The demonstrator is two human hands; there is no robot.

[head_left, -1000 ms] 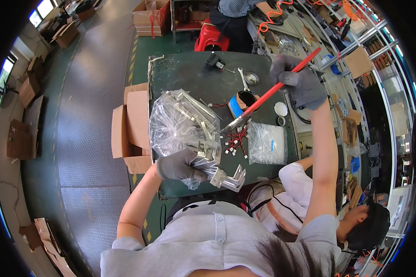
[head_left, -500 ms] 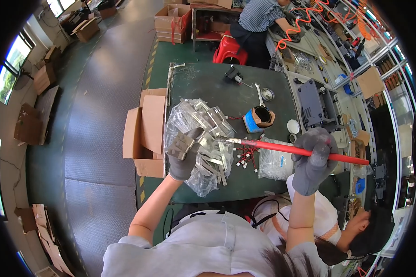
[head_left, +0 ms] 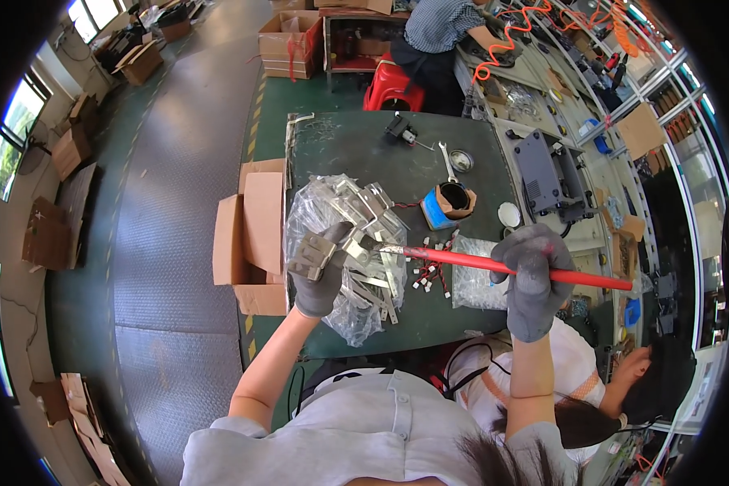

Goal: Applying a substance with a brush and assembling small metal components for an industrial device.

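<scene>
Silver bent metal brackets [head_left: 309,257] sit gripped in the left grey-gloved hand [head_left: 322,288], over a clear plastic bag [head_left: 355,326]. The right grey-gloved hand [head_left: 535,279] pinches a long red-handled brush [head_left: 454,258], slanted a second ago, now nearly level, its tip by the brackets: brushing seems under way.

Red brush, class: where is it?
Head view, right of centre: the red brush is in the right hand, tip near metal brackets in the left hand.
</scene>
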